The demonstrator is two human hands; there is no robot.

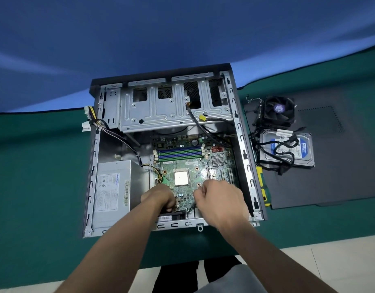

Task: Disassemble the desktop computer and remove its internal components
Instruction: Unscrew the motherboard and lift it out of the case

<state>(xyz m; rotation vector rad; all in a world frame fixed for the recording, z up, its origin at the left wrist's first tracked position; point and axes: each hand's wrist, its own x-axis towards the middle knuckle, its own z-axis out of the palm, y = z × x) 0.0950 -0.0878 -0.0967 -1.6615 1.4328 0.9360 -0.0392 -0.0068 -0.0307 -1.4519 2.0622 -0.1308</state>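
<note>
The open desktop case (93,157) lies flat on the green table. Inside it sits the green motherboard (195,163) with its bare silver processor (181,178) and empty blue and green memory slots (179,152). The grey power supply (112,187) fills the case's near left corner. My left hand (159,197) reaches down with curled fingers at the board's near edge, by a black rear fan (176,214). My right hand (220,199) hovers over the board's near right part, fingers curled; what either hand holds is hidden.
The dark side panel (330,176) lies right of the case, carrying the removed cooler fan (278,111), a hard drive (288,149) and loose black cables (266,144). A yellow-green screwdriver (263,187) lies beside the case wall. White power connectors (87,119) hang outside the left wall.
</note>
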